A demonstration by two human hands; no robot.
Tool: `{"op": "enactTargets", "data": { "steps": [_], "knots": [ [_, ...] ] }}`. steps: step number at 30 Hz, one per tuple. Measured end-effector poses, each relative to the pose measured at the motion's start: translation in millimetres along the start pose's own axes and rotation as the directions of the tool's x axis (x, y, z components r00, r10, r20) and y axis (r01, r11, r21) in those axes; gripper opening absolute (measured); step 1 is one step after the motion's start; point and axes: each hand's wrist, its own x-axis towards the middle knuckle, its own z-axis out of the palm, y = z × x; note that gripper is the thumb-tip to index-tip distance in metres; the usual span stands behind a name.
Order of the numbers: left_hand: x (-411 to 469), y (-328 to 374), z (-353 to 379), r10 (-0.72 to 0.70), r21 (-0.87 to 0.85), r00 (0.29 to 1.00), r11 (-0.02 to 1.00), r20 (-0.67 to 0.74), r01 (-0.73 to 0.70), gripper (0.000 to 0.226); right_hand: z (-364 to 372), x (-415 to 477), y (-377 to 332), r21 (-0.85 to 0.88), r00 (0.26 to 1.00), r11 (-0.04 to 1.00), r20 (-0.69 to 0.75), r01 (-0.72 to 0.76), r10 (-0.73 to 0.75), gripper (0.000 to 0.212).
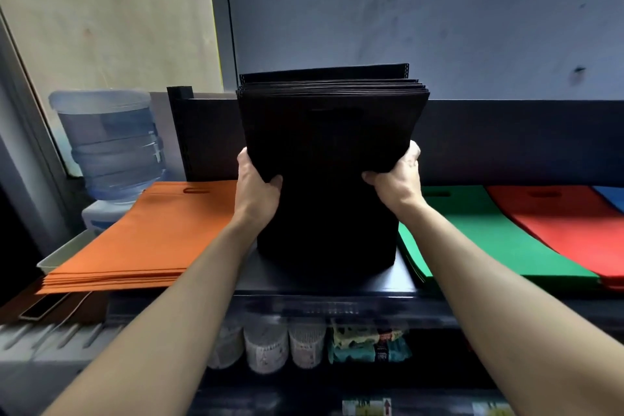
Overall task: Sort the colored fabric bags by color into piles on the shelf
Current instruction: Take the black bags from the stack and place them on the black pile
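A stack of black bags stands upright on its lower edge on the shelf, in the gap between two flat piles. Both hands grasp it. The left hand clasps the stack's left side and the right hand clasps its right side, with thumbs on the near face and fingers wrapped behind. An orange pile lies just to the left, and its near-left corner hangs past the shelf's left end over a white tray. A green pile lies close on the right. A red pile lies against the green pile's far side, and a corner of a blue pile shows at the frame's right edge. A dark back panel runs along the rear edge of the shelf, so the piles can only sit in front of it. Bare shelf shows only in a narrow strip around the foot of the black stack, toward the front edge. A water bottle stands beyond the left end of the shelf. On the level below are white tubs and green packets.
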Motion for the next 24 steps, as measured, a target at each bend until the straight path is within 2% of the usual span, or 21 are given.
{"op": "enactTargets", "data": {
  "steps": [3,6,14,17,21,24],
  "knots": [
    [-2.5,-2.0,0.1,0.005,0.015,1.000,1.000,-0.019,-0.005,0.044,0.0,-0.5,2.4,-0.036,0.999,0.998,-0.012,-0.051,0.050,0.070],
    [-5.7,-7.0,1.4,-0.011,0.069,1.000,0.998,-0.026,0.013,0.041,1.8,-4.1,4.7,-0.071,0.996,0.993,-0.011,-0.089,0.089,0.072],
    [0.5,7.4,3.6,0.046,0.082,0.993,0.996,-0.106,-0.038,0.040,7.4,0.0,-6.1,0.017,0.997,1.000,-0.076,0.004,-0.003,0.059],
    [-0.7,5.1,5.6,0.025,0.155,0.994,0.988,-0.104,-0.009,0.043,10.3,-0.7,-7.4,-0.067,0.998,0.997,-0.054,-0.035,0.031,0.066],
    [-12.8,-11.9,9.3,0.002,0.223,1.000,0.975,-0.015,0.001,0.032,13.9,-6.9,9.9,-0.132,0.998,0.989,-0.015,-0.059,0.057,0.074],
    [-9.1,-16.3,10.1,0.006,0.274,1.000,0.962,-0.002,-0.005,0.037,16.1,-8.1,12.9,-0.172,0.998,0.983,-0.009,-0.058,0.057,0.086]
  ]
}}
